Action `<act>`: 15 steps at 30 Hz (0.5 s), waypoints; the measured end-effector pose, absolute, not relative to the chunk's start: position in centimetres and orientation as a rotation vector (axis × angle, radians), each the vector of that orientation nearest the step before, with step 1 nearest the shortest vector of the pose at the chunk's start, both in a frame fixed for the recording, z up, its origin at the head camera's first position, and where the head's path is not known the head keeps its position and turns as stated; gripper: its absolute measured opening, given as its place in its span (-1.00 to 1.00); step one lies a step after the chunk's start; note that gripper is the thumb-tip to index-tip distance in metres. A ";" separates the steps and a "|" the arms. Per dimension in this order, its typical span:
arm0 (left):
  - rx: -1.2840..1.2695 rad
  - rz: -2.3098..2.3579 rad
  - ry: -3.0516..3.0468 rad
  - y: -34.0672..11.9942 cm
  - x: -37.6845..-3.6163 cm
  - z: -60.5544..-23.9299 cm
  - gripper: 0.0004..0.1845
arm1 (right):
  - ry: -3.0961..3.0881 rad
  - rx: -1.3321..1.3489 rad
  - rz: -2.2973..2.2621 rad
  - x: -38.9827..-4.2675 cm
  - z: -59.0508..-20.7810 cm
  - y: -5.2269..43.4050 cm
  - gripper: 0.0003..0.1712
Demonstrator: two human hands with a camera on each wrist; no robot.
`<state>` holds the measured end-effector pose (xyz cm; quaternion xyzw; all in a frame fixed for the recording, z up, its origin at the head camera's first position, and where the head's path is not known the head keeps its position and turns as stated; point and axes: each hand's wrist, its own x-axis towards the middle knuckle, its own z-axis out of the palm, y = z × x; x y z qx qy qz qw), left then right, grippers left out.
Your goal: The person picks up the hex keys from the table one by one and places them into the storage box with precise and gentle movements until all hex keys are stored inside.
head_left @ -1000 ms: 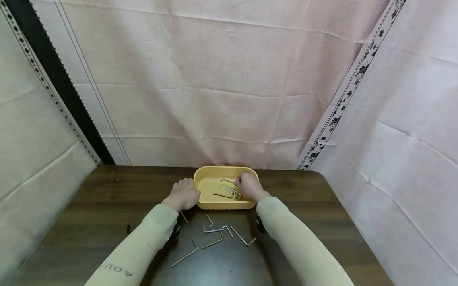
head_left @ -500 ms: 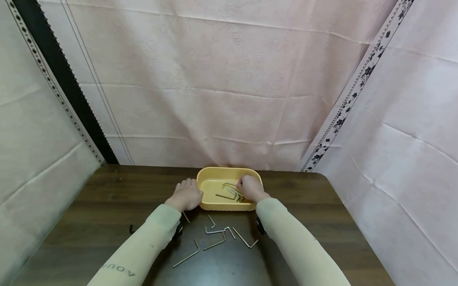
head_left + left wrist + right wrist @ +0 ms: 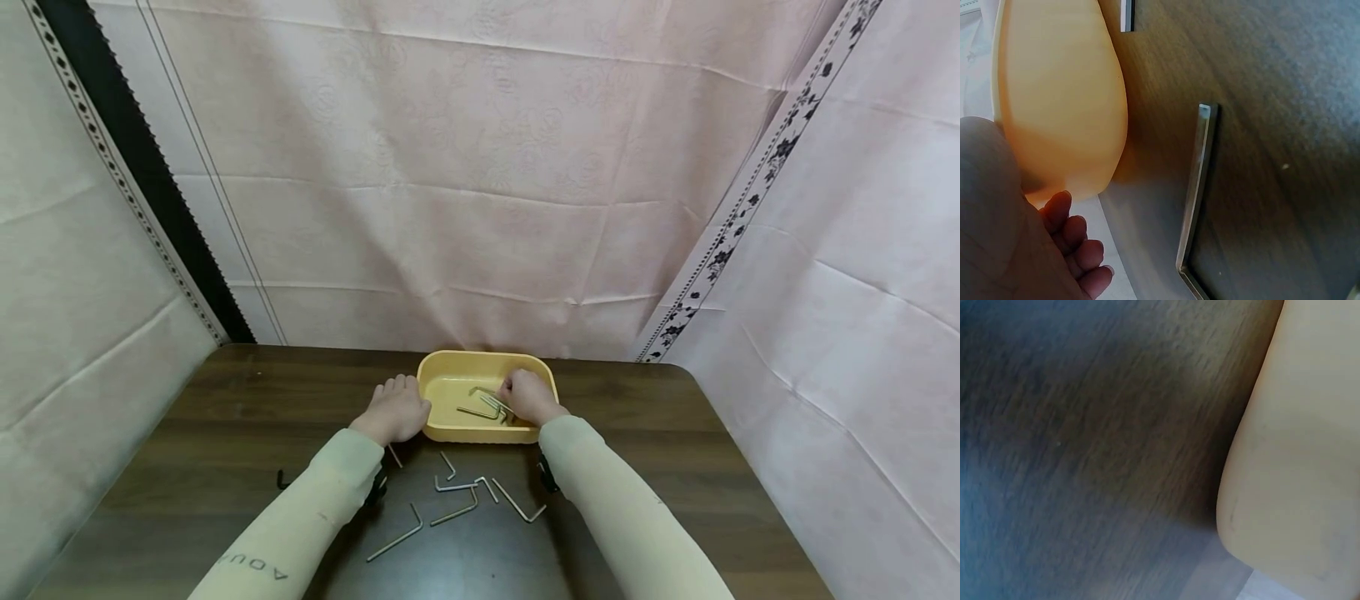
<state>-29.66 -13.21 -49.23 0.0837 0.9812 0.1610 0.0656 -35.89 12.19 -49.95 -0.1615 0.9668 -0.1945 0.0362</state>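
A yellow plastic tray [image 3: 480, 435] stands near the table's back edge, several L-shaped hex keys [image 3: 478, 412] lying in it. My left hand [image 3: 395, 408] holds its left end, thumb over the rim; the left wrist view has the fingertips [image 3: 1074, 232] against the outside of the tray wall [image 3: 1063, 94]. Over the tray's right part, my right hand [image 3: 531, 395] pinches a hex key [image 3: 482, 390], its free end pointing left, low over the other keys. The right wrist view shows only the tray's outer wall [image 3: 1300, 456] and table, with the right hand out of sight.
Several more hex keys [image 3: 452, 515] lie scattered on the dark wooden table [image 3: 675, 467] in front of the tray, between my forearms. A small black bent piece [image 3: 281, 480] lies by the left sleeve. Light cloth [image 3: 480, 208] hangs behind and at both sides.
My right hand has lowered slightly inside the tray, and the pinched hex key has come down nearer the front keys. The whole scene shifts slightly right with the head; the left hand stays on the tray.
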 end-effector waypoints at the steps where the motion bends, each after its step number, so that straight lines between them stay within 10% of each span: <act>1: 0.256 0.482 2.956 -13.2 -29.6 -49.2 -0.58 | 2.965 -0.491 -0.593 -35.9 -50.0 12.2 -0.61; 15: 0.245 0.487 2.947 -13.2 -29.7 -49.3 -0.59 | 2.912 -0.448 -0.609 -36.3 -50.4 12.1 -0.71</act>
